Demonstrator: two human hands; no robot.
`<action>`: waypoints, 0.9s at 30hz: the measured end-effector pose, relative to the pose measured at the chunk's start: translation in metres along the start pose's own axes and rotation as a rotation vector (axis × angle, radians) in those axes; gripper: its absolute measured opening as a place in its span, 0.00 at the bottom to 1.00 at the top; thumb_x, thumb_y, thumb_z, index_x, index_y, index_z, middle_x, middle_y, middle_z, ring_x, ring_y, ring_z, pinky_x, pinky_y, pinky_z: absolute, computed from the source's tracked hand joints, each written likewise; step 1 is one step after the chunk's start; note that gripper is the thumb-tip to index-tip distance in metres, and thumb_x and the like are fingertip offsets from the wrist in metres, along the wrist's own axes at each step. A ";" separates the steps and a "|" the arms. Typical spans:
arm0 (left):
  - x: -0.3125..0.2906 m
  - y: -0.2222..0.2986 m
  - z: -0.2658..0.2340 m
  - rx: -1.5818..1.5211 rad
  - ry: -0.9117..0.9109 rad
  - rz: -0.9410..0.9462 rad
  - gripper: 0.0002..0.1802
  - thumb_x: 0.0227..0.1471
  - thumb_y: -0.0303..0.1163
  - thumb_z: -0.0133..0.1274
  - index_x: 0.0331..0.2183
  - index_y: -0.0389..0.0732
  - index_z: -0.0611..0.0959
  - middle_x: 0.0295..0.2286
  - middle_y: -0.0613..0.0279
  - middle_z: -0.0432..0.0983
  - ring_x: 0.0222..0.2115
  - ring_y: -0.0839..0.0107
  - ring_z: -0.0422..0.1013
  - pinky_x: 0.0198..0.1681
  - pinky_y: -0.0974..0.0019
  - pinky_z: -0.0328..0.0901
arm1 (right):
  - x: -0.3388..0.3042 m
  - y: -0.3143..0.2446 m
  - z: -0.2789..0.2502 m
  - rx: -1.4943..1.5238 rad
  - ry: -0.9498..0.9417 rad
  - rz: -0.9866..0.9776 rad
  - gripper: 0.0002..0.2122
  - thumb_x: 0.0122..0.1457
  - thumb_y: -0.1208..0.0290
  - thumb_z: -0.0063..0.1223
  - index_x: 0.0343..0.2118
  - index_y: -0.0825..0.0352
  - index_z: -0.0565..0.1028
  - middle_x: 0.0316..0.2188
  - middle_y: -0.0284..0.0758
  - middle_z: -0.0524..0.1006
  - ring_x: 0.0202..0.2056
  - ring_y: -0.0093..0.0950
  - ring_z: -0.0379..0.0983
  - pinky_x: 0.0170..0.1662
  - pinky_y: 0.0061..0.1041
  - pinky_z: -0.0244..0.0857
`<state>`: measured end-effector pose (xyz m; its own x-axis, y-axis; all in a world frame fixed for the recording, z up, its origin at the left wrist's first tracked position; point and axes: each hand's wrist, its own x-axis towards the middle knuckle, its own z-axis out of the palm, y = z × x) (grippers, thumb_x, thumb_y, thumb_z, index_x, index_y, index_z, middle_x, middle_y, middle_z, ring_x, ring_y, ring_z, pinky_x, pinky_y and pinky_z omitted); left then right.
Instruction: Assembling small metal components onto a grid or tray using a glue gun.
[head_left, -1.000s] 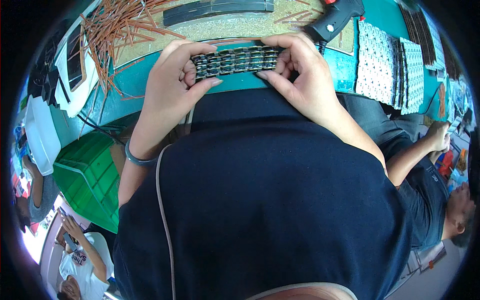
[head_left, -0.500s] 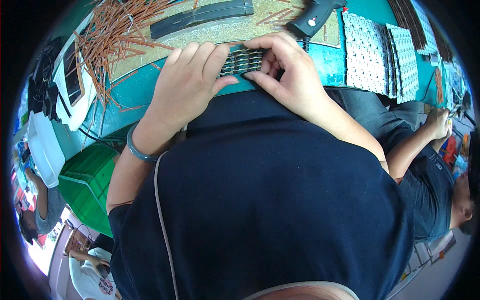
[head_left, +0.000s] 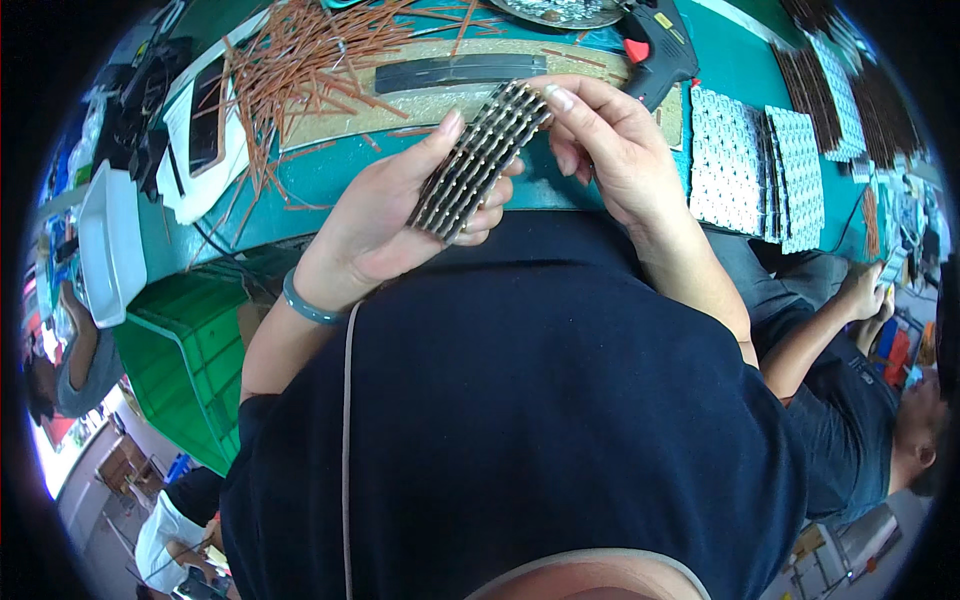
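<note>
Ribbed pin-studded strip (head_left: 478, 160) looks filled, held tilted above the teal bench (head_left: 330, 180) edge, cradled by left hand (head_left: 400, 215), right hand (head_left: 610, 150) pinching its top end; many loose copper pins (head_left: 300, 60) remain.

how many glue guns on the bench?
1. The black glue gun with a red trigger lies at the far edge of the teal bench, beyond the right hand. Others may sit outside the view.
</note>
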<state>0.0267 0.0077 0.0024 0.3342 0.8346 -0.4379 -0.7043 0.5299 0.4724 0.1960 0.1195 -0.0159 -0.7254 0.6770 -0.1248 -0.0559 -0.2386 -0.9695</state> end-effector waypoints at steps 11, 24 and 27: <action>-0.003 -0.003 -0.007 -0.038 -0.073 0.041 0.28 0.62 0.48 0.29 0.39 0.31 0.72 0.23 0.62 0.66 0.23 0.76 0.63 0.24 0.74 0.60 | -0.001 0.008 0.008 0.106 -0.024 -0.007 0.15 0.61 0.62 0.46 0.43 0.70 0.73 0.27 0.30 0.74 0.21 0.12 0.65 0.20 0.09 0.57; 0.001 0.006 -0.006 0.042 -0.071 0.075 0.32 0.62 0.49 0.23 0.40 0.29 0.72 0.22 0.61 0.64 0.19 0.77 0.58 0.21 0.75 0.56 | 0.002 0.005 0.005 0.189 -0.109 -0.127 0.17 0.63 0.65 0.38 0.49 0.71 0.69 0.30 0.32 0.74 0.24 0.15 0.67 0.26 0.12 0.60; -0.004 0.008 -0.012 0.013 -0.110 0.105 0.29 0.61 0.49 0.28 0.39 0.32 0.72 0.23 0.61 0.67 0.20 0.77 0.61 0.22 0.75 0.57 | 0.005 0.005 0.012 0.219 -0.119 -0.104 0.17 0.63 0.66 0.39 0.50 0.69 0.68 0.30 0.32 0.74 0.25 0.15 0.67 0.26 0.12 0.60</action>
<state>0.0122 0.0067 -0.0011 0.3263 0.8965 -0.2995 -0.7313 0.4402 0.5209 0.1840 0.1140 -0.0187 -0.7828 0.6221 0.0110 -0.2720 -0.3263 -0.9053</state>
